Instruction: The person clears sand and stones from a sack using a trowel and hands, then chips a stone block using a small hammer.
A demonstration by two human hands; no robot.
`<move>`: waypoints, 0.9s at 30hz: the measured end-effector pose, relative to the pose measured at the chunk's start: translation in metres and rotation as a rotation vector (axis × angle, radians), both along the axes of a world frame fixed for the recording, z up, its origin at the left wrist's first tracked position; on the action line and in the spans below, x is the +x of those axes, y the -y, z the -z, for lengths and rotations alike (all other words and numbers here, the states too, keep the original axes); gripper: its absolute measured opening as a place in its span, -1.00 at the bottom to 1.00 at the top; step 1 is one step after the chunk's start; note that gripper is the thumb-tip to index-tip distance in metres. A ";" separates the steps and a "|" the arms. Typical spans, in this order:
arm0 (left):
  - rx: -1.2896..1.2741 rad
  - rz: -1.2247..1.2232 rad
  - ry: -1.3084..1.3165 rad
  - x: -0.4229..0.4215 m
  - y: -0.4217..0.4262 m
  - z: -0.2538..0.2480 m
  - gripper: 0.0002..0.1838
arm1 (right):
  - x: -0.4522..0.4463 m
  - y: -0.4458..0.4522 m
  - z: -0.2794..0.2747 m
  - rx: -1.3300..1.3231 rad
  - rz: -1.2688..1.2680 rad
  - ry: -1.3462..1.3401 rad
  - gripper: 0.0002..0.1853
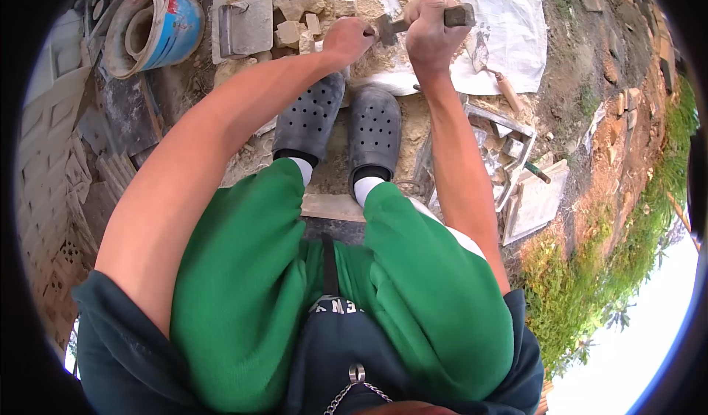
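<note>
My left hand is closed just left of the tool's blade, its fingers curled around something too hidden to make out. My right hand is wrapped around a hammer. A flat, flared metal end points from that fist toward my left hand, and a blunt squarish end sticks out on the right. Under both hands lies dusty, sandy debris on a white sheet. Several pale broken stone chunks are piled left of my left hand.
A blue bucket stands at the upper left beside a board with a metal float. A trowel lies on the sheet's right edge. Right of my grey clogs are a metal frame and a pale slab.
</note>
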State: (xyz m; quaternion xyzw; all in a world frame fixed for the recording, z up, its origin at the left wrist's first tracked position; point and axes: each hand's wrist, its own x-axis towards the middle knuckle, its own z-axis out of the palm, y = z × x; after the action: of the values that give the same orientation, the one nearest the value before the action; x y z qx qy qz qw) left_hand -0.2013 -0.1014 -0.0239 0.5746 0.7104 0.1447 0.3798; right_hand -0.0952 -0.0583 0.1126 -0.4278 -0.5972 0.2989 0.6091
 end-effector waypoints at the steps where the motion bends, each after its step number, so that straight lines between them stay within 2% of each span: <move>1: 0.014 0.000 0.001 -0.001 -0.005 0.003 -0.74 | 0.008 -0.008 0.001 -0.008 -0.125 0.024 -0.56; 2: 0.058 0.010 -0.021 -0.004 -0.006 0.007 -0.75 | 0.015 -0.015 0.001 -0.021 -0.250 0.047 -0.57; 3: 0.081 0.040 -0.035 -0.003 0.001 0.006 -0.75 | 0.021 -0.009 -0.007 -0.032 -0.240 0.050 -0.57; 5: 0.046 0.026 -0.016 -0.003 -0.006 0.005 -0.76 | 0.021 -0.014 -0.021 -0.222 -0.230 0.008 -0.55; 7: -0.017 0.008 0.006 -0.002 0.001 0.006 -0.76 | 0.019 -0.008 -0.050 -0.319 -0.133 -0.131 -0.52; 9: 0.100 -0.002 -0.020 -0.002 0.002 0.009 -0.77 | 0.025 -0.012 -0.045 -0.312 -0.174 -0.350 -0.52; 10: 0.099 0.000 -0.021 -0.002 0.002 0.008 -0.77 | 0.031 -0.016 -0.037 -0.082 -0.260 -0.146 -0.52; 11: 0.062 0.002 -0.016 -0.001 0.001 0.008 -0.77 | 0.029 -0.013 -0.022 -0.081 -0.258 -0.147 -0.52; 12: 0.026 0.004 -0.010 -0.001 0.000 0.007 -0.76 | 0.023 -0.005 -0.002 -0.136 -0.235 -0.146 -0.52; 14: 0.025 0.012 -0.009 -0.001 -0.002 0.006 -0.77 | 0.016 -0.004 0.002 -0.221 -0.224 -0.105 -0.51; 15: 0.015 0.022 -0.012 -0.002 -0.001 0.007 -0.77 | 0.016 -0.005 -0.006 -0.220 -0.225 -0.107 -0.51; 17: 0.036 0.017 -0.048 0.001 0.001 0.006 -0.77 | 0.017 -0.004 -0.026 -0.247 -0.183 0.062 -0.52; 19: 0.056 0.000 -0.084 0.001 0.004 0.008 -0.77 | 0.015 0.002 -0.044 -0.315 -0.183 -0.109 -0.53; 21: 0.072 -0.011 -0.051 -0.001 0.002 0.010 -0.77 | 0.017 0.005 -0.038 -0.236 -0.210 -0.165 -0.55; 23: 0.052 -0.011 -0.053 0.000 0.002 0.009 -0.77 | 0.016 -0.005 -0.011 0.079 -0.181 0.111 -0.56; 24: 0.034 -0.014 -0.055 0.001 0.001 0.009 -0.76 | 0.007 0.004 -0.004 -0.121 -0.151 0.065 -0.57; 25: 0.040 -0.019 -0.057 0.001 -0.002 0.009 -0.76 | 0.009 0.000 -0.002 -0.115 -0.156 0.065 -0.57; 27: 0.047 -0.004 -0.046 0.001 0.001 0.011 -0.75 | 0.013 -0.007 -0.010 -0.341 -0.244 -0.070 -0.58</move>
State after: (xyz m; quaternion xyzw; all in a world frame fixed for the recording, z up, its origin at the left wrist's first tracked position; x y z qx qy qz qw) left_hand -0.2000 -0.1029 -0.0348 0.5852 0.7165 0.1488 0.3493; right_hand -0.0826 -0.0513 0.1227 -0.4386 -0.5638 0.4821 0.5074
